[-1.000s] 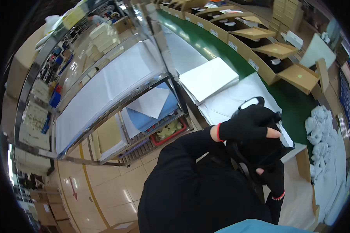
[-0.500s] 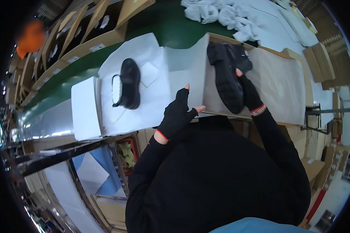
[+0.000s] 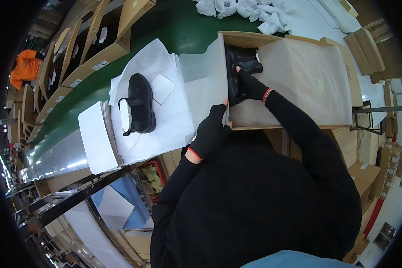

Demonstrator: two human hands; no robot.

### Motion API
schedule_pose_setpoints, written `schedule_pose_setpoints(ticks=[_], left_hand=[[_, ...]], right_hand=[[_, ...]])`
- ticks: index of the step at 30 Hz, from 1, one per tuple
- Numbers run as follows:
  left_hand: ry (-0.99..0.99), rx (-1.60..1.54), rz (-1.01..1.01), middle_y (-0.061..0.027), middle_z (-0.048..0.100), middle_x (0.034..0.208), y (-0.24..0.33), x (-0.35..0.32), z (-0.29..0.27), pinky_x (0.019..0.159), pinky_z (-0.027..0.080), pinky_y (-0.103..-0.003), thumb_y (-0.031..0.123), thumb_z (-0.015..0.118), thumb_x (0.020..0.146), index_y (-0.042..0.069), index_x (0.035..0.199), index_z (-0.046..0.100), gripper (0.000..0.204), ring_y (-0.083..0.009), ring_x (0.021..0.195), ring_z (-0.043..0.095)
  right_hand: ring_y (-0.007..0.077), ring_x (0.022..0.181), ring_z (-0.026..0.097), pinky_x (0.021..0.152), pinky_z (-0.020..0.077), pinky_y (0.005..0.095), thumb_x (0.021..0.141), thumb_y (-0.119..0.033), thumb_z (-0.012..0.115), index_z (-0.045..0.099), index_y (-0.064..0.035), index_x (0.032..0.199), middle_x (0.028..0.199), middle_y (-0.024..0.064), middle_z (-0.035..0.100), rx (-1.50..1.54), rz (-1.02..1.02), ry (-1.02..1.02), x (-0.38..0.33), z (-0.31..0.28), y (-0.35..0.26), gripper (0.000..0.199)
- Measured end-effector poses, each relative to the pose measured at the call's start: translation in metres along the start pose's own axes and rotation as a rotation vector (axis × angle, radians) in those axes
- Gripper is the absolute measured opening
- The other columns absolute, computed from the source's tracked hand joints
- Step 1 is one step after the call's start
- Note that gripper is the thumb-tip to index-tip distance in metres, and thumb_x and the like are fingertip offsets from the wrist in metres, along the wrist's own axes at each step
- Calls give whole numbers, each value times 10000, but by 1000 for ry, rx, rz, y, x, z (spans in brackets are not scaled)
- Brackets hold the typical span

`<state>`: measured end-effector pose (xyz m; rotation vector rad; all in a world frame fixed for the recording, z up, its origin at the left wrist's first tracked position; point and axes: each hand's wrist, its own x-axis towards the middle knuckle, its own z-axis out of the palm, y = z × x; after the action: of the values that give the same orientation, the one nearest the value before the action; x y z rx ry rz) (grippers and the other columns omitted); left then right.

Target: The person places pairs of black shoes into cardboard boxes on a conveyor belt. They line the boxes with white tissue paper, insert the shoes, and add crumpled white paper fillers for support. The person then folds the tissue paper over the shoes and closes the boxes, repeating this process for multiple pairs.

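A black ankle boot (image 3: 243, 62) lies inside an open cardboard shoe box (image 3: 290, 127), against its left wall. My right hand (image 3: 251, 85), in a black fingerless glove, is closed on the boot and covers part of it. My left hand (image 3: 211, 129), gloved the same way, has its fingers stretched and its fingertips at the box's near left corner. Thin tissue paper (image 3: 303, 80) lines the box and spreads over its right part. A second black boot (image 3: 140, 102), with white at its opening, lies on white paper (image 3: 174, 129) to the left.
A stack of white sheets (image 3: 96, 138) stands at the table's left. Large cartons (image 3: 94, 64) line the far left of the green tabletop (image 3: 174, 27). White crumpled bundles (image 3: 254, 11) lie at the back. A person in orange (image 3: 26, 67) is beyond the cartons.
The boot in my right hand has gone down into the box, turned and set against the left wall. My left hand has come to the box's corner. The view has shifted slightly.
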<state>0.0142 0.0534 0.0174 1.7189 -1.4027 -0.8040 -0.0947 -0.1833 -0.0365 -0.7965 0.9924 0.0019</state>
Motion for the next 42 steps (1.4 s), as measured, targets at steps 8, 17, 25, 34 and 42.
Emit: schedule_pose_setpoints(ticks=[8,17,25,34,42], left_hand=[[429,-110,-193,-164,560,1222,-60,-24,-25,796,477,-363,189,690,834,15,1390,402,650,-250,893,598],[433,736,-178,-216,447,1371,-138,-33,-41,1068,286,-504,344,665,822,53,1368,441,658,-399,1295,384],[405,721,-191,-216,458,1358,-134,-23,-48,1051,308,-508,311,670,807,56,1344,468,628,-399,1266,410],[898,207,-115,-206,424,1408,-132,-21,-34,1081,302,-389,205,608,884,-29,1440,304,675,-315,1305,406],[222,-777,152,-170,383,1440,19,5,-53,1053,348,-374,349,700,810,14,1499,182,925,-275,1277,444]], right_hand=[[157,432,578,424,466,292,865,-486,623,638,-41,837,549,77,595,-1065,-376,228,-39,-51,-136,446],[324,927,651,820,499,434,736,-432,693,698,-76,949,896,165,694,-1708,-556,737,85,-217,-282,415],[307,851,652,749,498,410,760,-354,704,700,-8,882,912,187,684,-1661,-373,582,159,-269,-272,367],[151,1002,575,886,442,290,929,-285,566,625,-16,1183,1090,79,644,-933,-957,27,-76,-73,-253,375],[176,1159,517,997,388,302,931,-309,585,549,-10,1295,1268,95,566,-735,-637,-608,-153,52,-64,472]])
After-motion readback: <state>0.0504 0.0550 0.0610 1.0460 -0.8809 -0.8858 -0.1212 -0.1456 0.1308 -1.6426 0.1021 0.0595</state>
